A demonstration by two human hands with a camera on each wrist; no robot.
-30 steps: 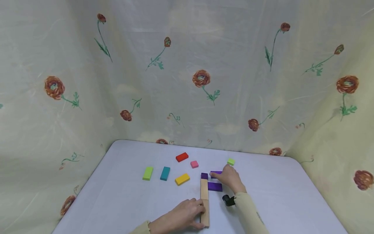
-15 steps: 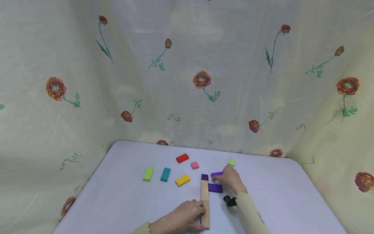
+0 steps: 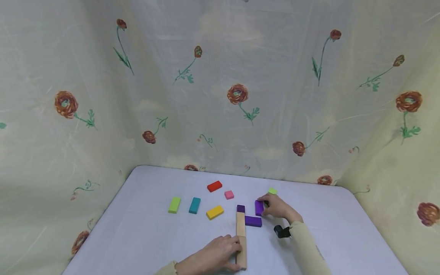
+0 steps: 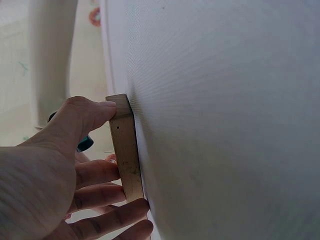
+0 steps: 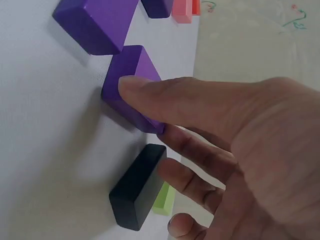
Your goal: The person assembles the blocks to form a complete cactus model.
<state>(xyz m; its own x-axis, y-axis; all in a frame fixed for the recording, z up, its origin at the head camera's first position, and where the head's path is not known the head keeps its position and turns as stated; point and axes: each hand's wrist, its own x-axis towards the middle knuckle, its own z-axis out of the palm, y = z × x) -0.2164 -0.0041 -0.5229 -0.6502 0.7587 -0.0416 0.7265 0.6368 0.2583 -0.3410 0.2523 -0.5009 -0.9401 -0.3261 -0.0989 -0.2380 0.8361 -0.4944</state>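
My left hand (image 3: 220,252) grips the nearer wooden block (image 3: 243,256), its thumb at the near end and fingers along the side, as the block (image 4: 128,155) shows in the left wrist view. A second wooden block (image 3: 240,224) and a dark purple cube (image 3: 241,208) continue the line. Against its right side lies a purple block (image 3: 253,221). Just beyond, my right hand (image 3: 277,209) pinches another purple block (image 3: 259,208) between thumb and forefinger; in the right wrist view this block (image 5: 122,90) is close to a black block (image 5: 137,187) near the other fingers.
Left of the line are yellow (image 3: 215,212), teal (image 3: 194,205) and green (image 3: 174,205) blocks. Farther back are a red block (image 3: 214,186) and a pink one (image 3: 229,195). A light green block (image 3: 272,191) sits behind my right hand. Floral cloth hangs behind the table.
The purple block in my right hand has turned from sideways to lengthwise, and that hand has shifted right. A dark block now shows beneath its fingers. My left hand has stayed in place.
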